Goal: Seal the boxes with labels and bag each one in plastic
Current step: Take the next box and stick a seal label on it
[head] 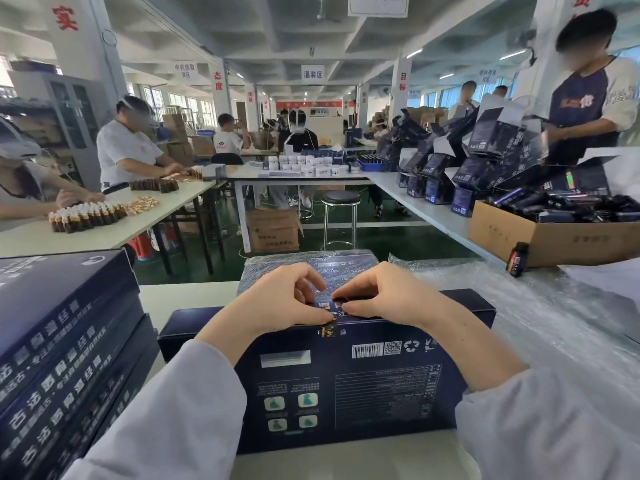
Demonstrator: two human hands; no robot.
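Label (pixel 328 330) partly under left hand (pixel 277 299), box (pixel 363 393) sleeve-covered

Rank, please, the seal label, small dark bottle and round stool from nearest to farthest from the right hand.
1. Seal label, on the box edge beside the right hand.
2. Small dark bottle, to the right.
3. Round stool, far ahead.

- One cam only, head-worn, at the wearer's eye height; faces fwd and tilts down.
- V. close to the work: left grip (pixel 284 299) and right grip (pixel 384 299) sit mid-frame on top of the box (pixel 346 386), sleeves (pixel 166 427) fill both bottom corners.
- Wide-angle lens: near counter (pixel 180 299) below, long hall (pixel 311 109) w/ other workers (pixel 124 147) straight ahead, ceiling (pixel 277 26) up top; lines bend toward the edges.
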